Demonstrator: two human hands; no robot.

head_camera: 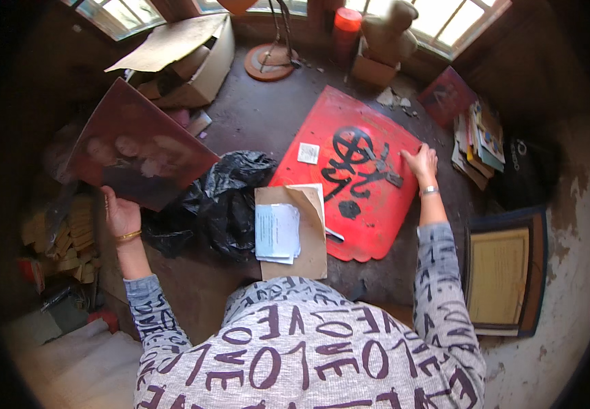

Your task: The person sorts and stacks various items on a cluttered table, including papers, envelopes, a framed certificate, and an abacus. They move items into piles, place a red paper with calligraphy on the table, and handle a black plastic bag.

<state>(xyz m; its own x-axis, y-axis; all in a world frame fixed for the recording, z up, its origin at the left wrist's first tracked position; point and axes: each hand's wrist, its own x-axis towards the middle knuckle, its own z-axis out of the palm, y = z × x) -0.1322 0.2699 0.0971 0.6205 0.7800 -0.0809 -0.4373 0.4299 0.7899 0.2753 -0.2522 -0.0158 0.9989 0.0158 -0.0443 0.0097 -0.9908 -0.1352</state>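
Observation:
My left hand [123,213] holds a large dark-red photo print [144,148] by its lower edge, raised and tilted at the left. Several faded figures show on the print. On the right, my right hand [421,162] grips the edge of a red plastic board [376,225] lying on the dark table [233,117]. Black cut pieces [353,145] and a small white square [308,153] rest on the board. A brown folder [295,271] with folded papers [277,232] overlaps its near left corner. Between the print and the folder lies a crumpled black plastic bag [231,204].
An open cardboard box [200,76] stands at the back left, near a round lamp-like base [270,64]. Behind the board are a red container [347,38] and a bust-like figure [389,33]. Stacked papers [479,140] and a framed document [499,276] flank the right side.

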